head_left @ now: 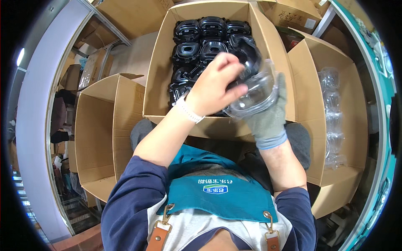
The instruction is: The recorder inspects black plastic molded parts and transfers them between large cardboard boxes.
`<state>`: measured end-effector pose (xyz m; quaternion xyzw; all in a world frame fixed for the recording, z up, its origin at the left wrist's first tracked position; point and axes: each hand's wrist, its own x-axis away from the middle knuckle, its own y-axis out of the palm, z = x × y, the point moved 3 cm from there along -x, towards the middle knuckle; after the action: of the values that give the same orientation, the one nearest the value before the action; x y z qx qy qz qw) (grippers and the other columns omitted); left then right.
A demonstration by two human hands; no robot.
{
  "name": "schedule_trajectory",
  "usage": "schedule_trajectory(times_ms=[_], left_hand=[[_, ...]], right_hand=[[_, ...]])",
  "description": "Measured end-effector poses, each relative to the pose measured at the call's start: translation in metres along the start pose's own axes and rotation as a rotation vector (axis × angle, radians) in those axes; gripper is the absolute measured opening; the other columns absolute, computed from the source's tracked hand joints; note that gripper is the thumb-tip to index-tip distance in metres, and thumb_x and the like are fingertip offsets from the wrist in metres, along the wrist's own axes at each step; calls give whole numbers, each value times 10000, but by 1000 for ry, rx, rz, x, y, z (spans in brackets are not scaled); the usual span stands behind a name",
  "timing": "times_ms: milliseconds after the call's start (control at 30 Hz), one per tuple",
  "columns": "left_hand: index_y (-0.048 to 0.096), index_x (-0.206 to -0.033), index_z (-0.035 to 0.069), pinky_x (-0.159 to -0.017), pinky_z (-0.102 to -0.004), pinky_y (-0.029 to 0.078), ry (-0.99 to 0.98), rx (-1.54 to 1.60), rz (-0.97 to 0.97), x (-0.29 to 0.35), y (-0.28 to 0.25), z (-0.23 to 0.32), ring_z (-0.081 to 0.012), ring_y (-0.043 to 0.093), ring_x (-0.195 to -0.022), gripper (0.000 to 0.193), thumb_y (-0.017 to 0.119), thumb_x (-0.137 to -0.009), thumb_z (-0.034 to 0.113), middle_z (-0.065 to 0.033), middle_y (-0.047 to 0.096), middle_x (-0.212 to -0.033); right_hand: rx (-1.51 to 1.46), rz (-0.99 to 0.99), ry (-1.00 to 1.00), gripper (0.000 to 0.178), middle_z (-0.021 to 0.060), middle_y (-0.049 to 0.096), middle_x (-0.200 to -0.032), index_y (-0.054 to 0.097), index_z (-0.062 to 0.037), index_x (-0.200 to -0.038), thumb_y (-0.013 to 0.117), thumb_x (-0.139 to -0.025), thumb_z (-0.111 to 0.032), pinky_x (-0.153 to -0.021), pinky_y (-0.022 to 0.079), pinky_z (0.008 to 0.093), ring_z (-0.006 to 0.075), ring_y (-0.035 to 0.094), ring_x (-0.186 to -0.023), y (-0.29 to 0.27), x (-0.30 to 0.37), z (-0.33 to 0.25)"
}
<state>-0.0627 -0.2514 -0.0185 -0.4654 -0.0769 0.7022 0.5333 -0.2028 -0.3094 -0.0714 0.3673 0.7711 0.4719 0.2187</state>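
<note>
1. Noted large open carton (161,71) ahead of lap, packed with rows of glossy black units (187,50).
2. Logged right carton (310,92), open, with a row of clear shells (333,121) inside; then left carton (96,125), also open.
3. Observed gloved right hand (270,117) curved around the outer side of 1 clear shell (261,90), supporting it above the large carton's near right corner.
4. Judged the held shell light, thin-walled, springy, slick, prone to scuffs or cracking; best gripped by rim, without squeezing walls.
5. Recorded bare left hand (217,81) blurred, half-curled, thumb over the shell; cannot tell whether gripping.
6. Spotted dark curved piece (250,56) just beyond its fingertips; cannot tell whether loose.
</note>
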Motion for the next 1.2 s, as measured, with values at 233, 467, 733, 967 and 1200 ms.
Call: schedule_trajectory(times_ms=[233,467,733,967,1200], left_hand=[[516,-1238,32,-1066,-410,267,-166,224,436,27,-31,3,-323,412,-1247,701,586,-813,585,-158,486,-1267],[288,-1456,65,-1037,-337,373,-483,918,384,40,-21,-12,-186,482,-1218,694,475,-949,500,-71,467,-1359],[449,-1342,71,-1039,-330,356,-579,1062,391,50,-15,-1,-171,451,-1194,477,541,-877,121,-78,465,-1291],[483,-1326,71,-1118,-400,248,-485,626,304,45,-13,5,-310,223,-1360,566,643,-825,279,-186,314,-1384],[355,-1397,54,-1004,-317,382,-541,813,291,42,16,6,-161,488,-1142,685,585,-867,423,-74,482,-1273]], right_hand=[[-189,-217,167,555,95,485,-1348,423,-112,-1382,391,-975,-486,-1011,434,403,248,493,-1206,46,-10,20],[478,-401,-153,665,104,374,-1429,227,-55,-1470,576,-935,-240,-1097,298,343,214,384,-1298,61,-14,44],[609,-347,-135,789,103,433,-1378,235,-85,-1479,673,-824,-52,-1050,368,326,199,447,-1233,54,0,39],[729,-416,-149,762,95,439,-1383,262,-61,-1465,687,-856,-235,-1065,351,338,206,437,-1257,50,1,27],[804,-407,-322,836,112,433,-1376,194,-52,-1485,688,-859,-302,-1056,357,338,222,457,-1236,40,3,32]])
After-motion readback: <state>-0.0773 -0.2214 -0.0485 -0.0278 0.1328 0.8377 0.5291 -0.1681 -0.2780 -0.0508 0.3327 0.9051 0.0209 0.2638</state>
